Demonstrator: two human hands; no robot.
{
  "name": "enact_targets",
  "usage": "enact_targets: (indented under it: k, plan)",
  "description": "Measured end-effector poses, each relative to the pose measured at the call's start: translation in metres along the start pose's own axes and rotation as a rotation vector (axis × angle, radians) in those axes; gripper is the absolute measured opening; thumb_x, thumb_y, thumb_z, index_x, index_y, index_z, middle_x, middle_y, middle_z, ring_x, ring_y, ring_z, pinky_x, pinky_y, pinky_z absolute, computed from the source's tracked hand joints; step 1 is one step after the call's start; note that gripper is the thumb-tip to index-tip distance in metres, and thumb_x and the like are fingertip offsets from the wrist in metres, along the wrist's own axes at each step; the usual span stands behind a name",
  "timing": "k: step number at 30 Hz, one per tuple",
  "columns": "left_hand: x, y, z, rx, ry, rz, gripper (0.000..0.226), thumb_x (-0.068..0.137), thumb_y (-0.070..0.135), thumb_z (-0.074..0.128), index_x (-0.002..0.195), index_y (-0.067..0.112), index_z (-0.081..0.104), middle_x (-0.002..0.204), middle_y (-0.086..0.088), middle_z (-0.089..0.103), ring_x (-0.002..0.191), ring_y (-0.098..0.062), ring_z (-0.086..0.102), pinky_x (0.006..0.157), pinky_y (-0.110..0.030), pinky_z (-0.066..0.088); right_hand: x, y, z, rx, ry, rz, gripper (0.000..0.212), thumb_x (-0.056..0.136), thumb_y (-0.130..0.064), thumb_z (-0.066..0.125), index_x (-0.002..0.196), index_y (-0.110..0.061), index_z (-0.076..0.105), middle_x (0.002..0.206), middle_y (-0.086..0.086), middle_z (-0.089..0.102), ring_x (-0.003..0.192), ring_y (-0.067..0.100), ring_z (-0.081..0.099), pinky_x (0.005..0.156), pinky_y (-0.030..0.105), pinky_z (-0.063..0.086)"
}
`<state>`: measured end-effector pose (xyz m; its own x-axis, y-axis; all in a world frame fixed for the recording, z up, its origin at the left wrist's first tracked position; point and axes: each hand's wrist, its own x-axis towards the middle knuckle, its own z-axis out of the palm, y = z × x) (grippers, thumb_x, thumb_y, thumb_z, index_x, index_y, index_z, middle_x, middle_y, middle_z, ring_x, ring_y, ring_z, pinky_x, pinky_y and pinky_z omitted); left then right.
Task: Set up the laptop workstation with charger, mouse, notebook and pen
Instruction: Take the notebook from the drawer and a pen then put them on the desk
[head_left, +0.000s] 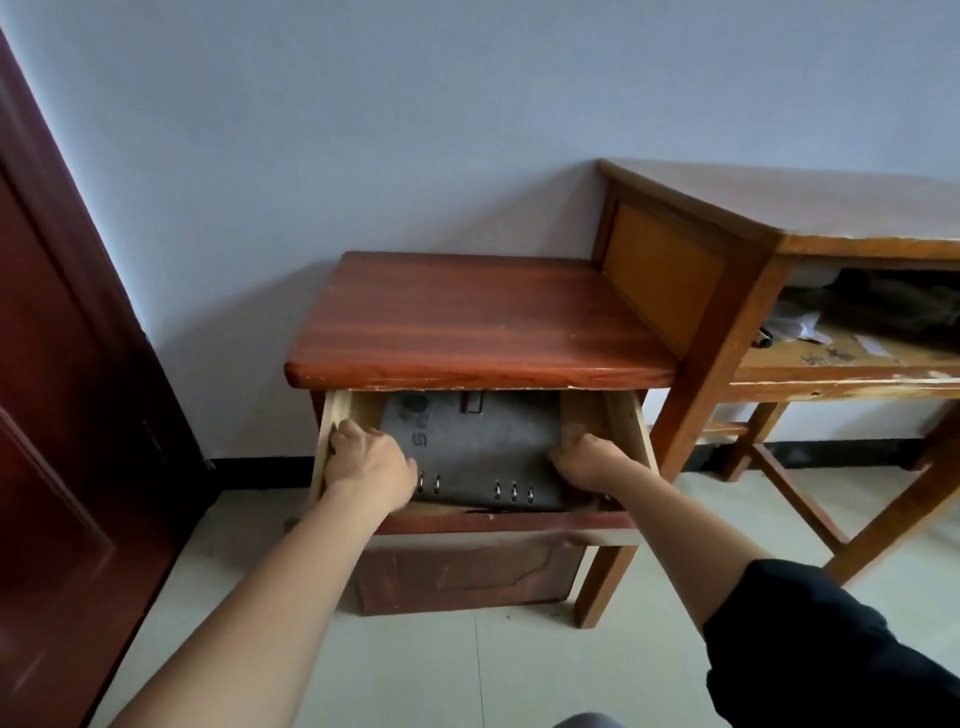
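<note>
While the dark ring-bound notebook (483, 447) lies flat inside the open drawer (326, 441), metal rings toward you, your left hand (366, 462) has its fingers (347, 432) curled round its left edge and your right hand (589, 460) grips its right edge. The drawer sits under the small red cabinet's (467, 317) overhanging top, so a steep lift could knock the cover against that lip or snag the rings on the drawer front. The close side walls may scrape your knuckles. The worktop (831, 208) stands just to the right, higher than the drawer.
</note>
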<state>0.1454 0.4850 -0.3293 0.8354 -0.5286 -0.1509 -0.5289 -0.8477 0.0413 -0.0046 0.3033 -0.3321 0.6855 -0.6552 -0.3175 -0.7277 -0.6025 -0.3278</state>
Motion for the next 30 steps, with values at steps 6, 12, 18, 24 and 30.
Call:
enact_targets:
  k: [6, 12, 18, 24, 30]
  plan:
    - [0.014, 0.016, 0.004, -0.138, -0.022, -0.004, 0.046, 0.096, 0.046, 0.036, 0.110, 0.012, 0.064, 0.114, -0.011, 0.065, 0.098, -0.027, 0.061, 0.073, -0.030, 0.044, 0.013, 0.000, 0.005, 0.332, -0.075, 0.116, 0.051, 0.100, -0.041, 0.029, 0.130, -0.007, 0.052, 0.130, 0.016, 0.057, 0.114, 0.030, 0.056, 0.103, 0.041, 0.041]
    - [0.014, 0.012, 0.001, -0.297, 0.036, -0.078, 0.056, 0.091, 0.056, 0.038, 0.098, 0.007, 0.064, 0.107, -0.014, 0.065, 0.093, -0.031, 0.061, 0.079, -0.035, 0.050, 0.012, 0.009, -0.003, 0.529, -0.067, 0.194, 0.057, 0.096, -0.052, 0.035, 0.120, -0.005, 0.055, 0.116, 0.016, 0.063, 0.099, 0.029, 0.063, 0.087, 0.038, 0.053]
    - [0.003, -0.004, -0.019, -0.665, 0.080, -0.042, 0.051, 0.091, 0.040, 0.049, 0.113, -0.006, 0.052, 0.081, -0.007, 0.055, 0.068, -0.024, 0.055, 0.054, -0.030, 0.040, -0.018, 0.007, -0.028, 0.799, 0.111, 0.162, 0.023, 0.091, -0.034, 0.059, 0.101, -0.013, 0.059, 0.092, 0.010, 0.068, 0.080, 0.024, 0.069, 0.066, 0.032, 0.059]
    - [-0.032, -0.037, -0.069, -0.978, -0.363, 0.058, 0.036, 0.089, 0.038, 0.059, 0.096, 0.003, 0.065, 0.074, -0.016, 0.072, 0.052, -0.016, 0.061, 0.047, -0.021, 0.050, -0.071, 0.017, -0.057, 1.059, 0.134, 0.125, 0.018, 0.086, -0.019, 0.058, 0.080, -0.003, 0.061, 0.056, 0.009, 0.057, 0.042, 0.014, 0.050, 0.040, 0.022, 0.036]
    - [-0.065, -0.053, -0.128, -1.135, -0.301, 0.303, 0.049, 0.073, 0.044, 0.070, 0.100, 0.004, 0.071, 0.054, -0.013, 0.063, 0.035, -0.010, 0.050, 0.036, -0.015, 0.041, -0.110, 0.007, -0.105, 1.217, 0.172, -0.095, 0.028, 0.092, -0.022, 0.046, 0.067, -0.012, 0.053, 0.044, -0.001, 0.042, 0.036, 0.007, 0.034, 0.036, 0.018, 0.022]
